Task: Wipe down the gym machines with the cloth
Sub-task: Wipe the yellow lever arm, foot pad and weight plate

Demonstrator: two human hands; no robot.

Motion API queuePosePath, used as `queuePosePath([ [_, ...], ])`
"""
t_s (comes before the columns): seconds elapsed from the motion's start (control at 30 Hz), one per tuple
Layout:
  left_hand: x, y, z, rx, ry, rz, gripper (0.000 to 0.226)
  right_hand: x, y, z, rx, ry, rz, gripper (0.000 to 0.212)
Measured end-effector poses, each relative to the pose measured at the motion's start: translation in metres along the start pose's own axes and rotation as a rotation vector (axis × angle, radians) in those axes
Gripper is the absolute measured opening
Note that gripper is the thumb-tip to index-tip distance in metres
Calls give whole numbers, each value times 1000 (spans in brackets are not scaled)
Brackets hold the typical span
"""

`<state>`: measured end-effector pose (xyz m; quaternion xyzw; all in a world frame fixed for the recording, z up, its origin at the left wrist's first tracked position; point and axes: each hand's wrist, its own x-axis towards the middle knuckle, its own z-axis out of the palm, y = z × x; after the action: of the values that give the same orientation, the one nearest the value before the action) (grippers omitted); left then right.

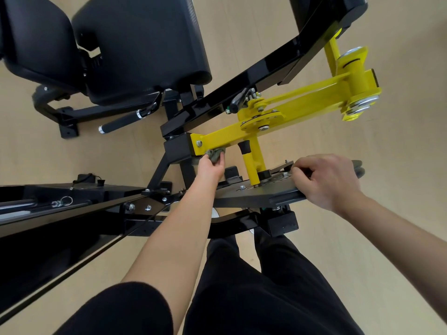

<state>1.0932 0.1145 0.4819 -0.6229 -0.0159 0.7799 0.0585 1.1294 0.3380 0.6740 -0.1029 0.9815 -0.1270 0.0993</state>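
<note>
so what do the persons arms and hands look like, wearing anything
The left hand and right hand are bare: no gloves, rings or watch visible. The left arm has a black sleeve ending near the elbow; the right forearm is bare up to the frame edge.

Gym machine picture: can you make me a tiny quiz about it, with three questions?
1. True or false: the left hand holds the cloth.
2. The cloth touches a bar of which colour? A black, B yellow, C red.
3. Fill in: the right hand grips the edge of a flat black ____.
Key: 1 true; 2 B; 3 plate.
</note>
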Motion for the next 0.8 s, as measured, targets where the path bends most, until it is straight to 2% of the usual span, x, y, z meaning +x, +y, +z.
queuePosePath([
  [0.27, 1, -2, 8, 53, -55, -96, 44, 1, -1, -1, -4, -20, -4, 40],
  [0.37, -13, -2, 10, 142, -70, -17, 39, 1, -1, -2, -10, -22, -11, 39],
  [0.43, -22, -2, 8, 247, -112, 93, 23, 1, -1, -2, -13, -22, -11, 39],
  [0.53, -29, 9, 5, 573, -145, 410, 8, 0, -1, -2, -6, -10, -21, 40],
  [0.63, -29, 29, 9, 1164, -144, 895, 21, 0, 0, -2, -10, -5, -29, 39],
  [0.67, -25, 34, 13, 1309, -144, 996, 25, 0, 1, -1, -13, -8, -26, 37],
  [0.73, -16, 39, 22, 1515, -156, 1067, 31, 0, 2, 0, -16, -22, -17, 33],
  [0.8, -5, 36, 30, 1717, -166, 1019, 31, 0, 3, 0, -19, -30, -15, 31],
])
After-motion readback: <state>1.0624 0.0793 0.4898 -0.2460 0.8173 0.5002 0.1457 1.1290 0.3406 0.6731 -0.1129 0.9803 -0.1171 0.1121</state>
